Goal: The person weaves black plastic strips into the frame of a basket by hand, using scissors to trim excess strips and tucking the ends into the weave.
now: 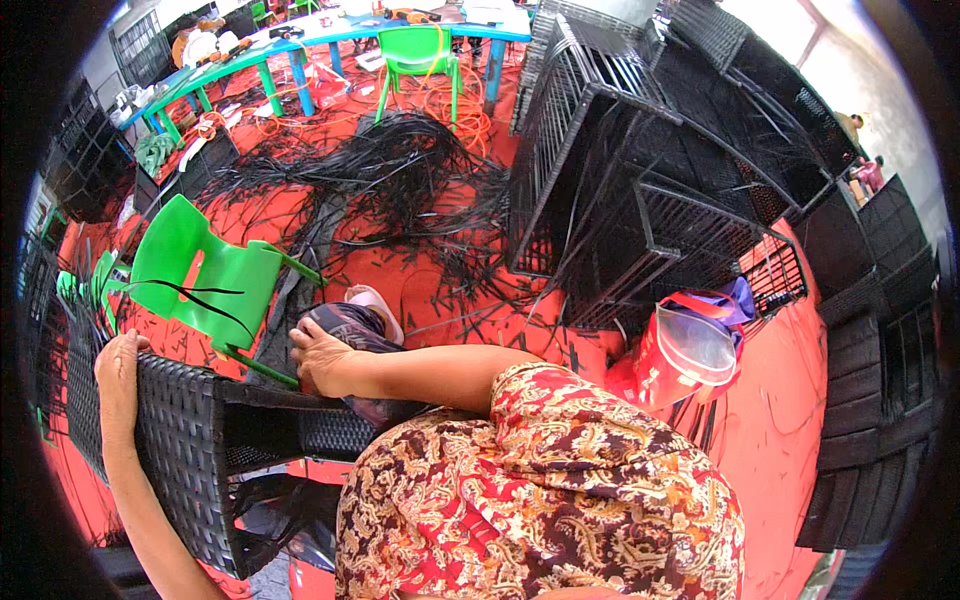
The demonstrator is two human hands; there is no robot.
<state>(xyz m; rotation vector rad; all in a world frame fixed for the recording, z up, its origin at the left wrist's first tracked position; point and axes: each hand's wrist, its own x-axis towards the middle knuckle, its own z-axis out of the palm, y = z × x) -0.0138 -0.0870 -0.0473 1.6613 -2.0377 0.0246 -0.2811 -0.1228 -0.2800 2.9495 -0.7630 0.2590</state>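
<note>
A black woven rattan furniture piece [185,440] stands tilted at my left side, with loose black strips hanging from its lower end. My left hand [118,378] lies at its far upper corner, fingers curled over the edge. Close to the frame's other end, my right hand [325,358] rests on my knee in dark patterned trousers [375,345], fingers spread and nothing in them. Just beyond the woven piece is a green plastic chair [205,270], with a few thin black strips [195,290] across it.
Black woven frames [640,190] are stacked at the right. A red and clear bag [685,350] sits beside them. A heap of black strips [400,165] spreads over the red floor. Behind are another green chair [418,55] and a blue table [340,35] with tools.
</note>
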